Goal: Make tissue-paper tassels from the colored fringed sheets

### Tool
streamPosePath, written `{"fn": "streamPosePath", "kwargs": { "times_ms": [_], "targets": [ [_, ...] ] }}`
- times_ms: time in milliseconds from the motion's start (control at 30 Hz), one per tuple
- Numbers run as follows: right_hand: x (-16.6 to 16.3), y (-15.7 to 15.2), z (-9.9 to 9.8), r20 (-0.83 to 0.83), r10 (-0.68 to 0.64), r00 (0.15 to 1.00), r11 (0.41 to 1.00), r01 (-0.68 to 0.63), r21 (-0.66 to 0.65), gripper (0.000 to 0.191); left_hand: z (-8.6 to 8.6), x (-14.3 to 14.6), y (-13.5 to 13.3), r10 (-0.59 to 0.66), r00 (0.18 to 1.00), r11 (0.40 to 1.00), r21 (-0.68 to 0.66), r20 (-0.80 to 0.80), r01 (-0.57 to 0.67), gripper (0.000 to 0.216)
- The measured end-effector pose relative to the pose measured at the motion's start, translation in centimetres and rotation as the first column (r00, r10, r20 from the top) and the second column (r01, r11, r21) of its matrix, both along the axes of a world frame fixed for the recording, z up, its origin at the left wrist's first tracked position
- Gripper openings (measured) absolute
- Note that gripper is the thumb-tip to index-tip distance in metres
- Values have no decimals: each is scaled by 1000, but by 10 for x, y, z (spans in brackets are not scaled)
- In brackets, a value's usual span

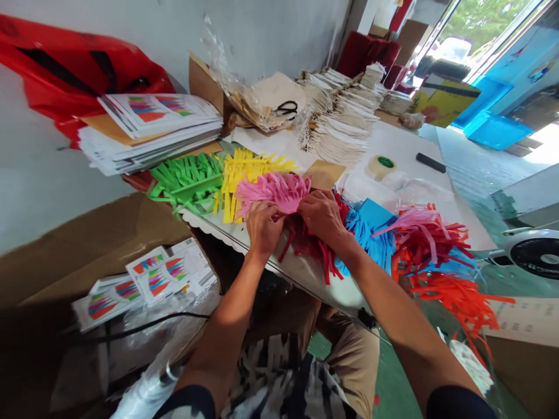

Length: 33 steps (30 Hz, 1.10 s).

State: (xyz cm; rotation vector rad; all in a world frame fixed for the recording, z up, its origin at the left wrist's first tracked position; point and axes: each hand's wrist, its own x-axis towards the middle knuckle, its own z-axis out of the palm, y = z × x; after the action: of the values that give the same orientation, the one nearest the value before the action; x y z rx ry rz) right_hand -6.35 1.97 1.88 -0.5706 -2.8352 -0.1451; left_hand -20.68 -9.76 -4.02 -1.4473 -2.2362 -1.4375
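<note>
Between my two hands is a pink paper fringe (pixel 275 189), its cut strips pointing away from me. My left hand (pixel 265 227) pinches its near left edge, thumb against the bent fingers. At the right end of the same edge, my right hand (pixel 321 215) has its fingers closed on the pink fringe. To the left lie yellow fringes (pixel 248 169) and green fringes (pixel 190 177). Red fringes (pixel 310 244) lie under and beside my right hand, with blue fringes (pixel 369 233) just right of them. The fingertips of my right hand are partly hidden.
Stacked printed cards (pixel 157 128) stand at the back left. Scissors (pixel 286 109) lie near clear plastic and piled white bundles (pixel 340 128). A tape roll (pixel 382 166) and a black bar (pixel 431 162) rest farther right. Orange fringes (pixel 463 299) hang past the table's right edge, near a fan (pixel 539 256).
</note>
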Motion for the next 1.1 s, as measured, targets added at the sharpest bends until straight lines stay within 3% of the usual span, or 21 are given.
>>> {"fn": "streamPosePath", "kwargs": {
  "times_ms": [167, 367, 633, 933, 1033, 1100],
  "targets": [
    [0, -3, 2, -66, 90, 994, 994, -93, -59, 19, 4, 2, 2, -50, 991, 992, 119, 125, 35, 9],
    [-1, -6, -1, -47, 78, 996, 997, -77, 24, 28, 7, 2, -4, -102, 988, 978, 193, 118, 78, 10],
    [1, -12, -9, -92, 109, 990, 993, -112, -34, 23, 6, -11, 2, -238, 872, 965, 209, 428, 160, 13],
    [-7, -19, -18, -20, -6, 1000, 1000, 5, -24, 22, 12, -9, 2, -142, 939, 987, 117, 313, 110, 10],
    [-7, -20, -20, -49, -41, 998, 999, 40, -23, 27, 14, -12, -4, -208, 913, 972, 180, 352, 152, 14],
    [-6, -21, -19, -83, -68, 994, 998, 66, -23, 27, 14, -13, -11, -195, 917, 965, 237, 348, 115, 15]
  ]
}}
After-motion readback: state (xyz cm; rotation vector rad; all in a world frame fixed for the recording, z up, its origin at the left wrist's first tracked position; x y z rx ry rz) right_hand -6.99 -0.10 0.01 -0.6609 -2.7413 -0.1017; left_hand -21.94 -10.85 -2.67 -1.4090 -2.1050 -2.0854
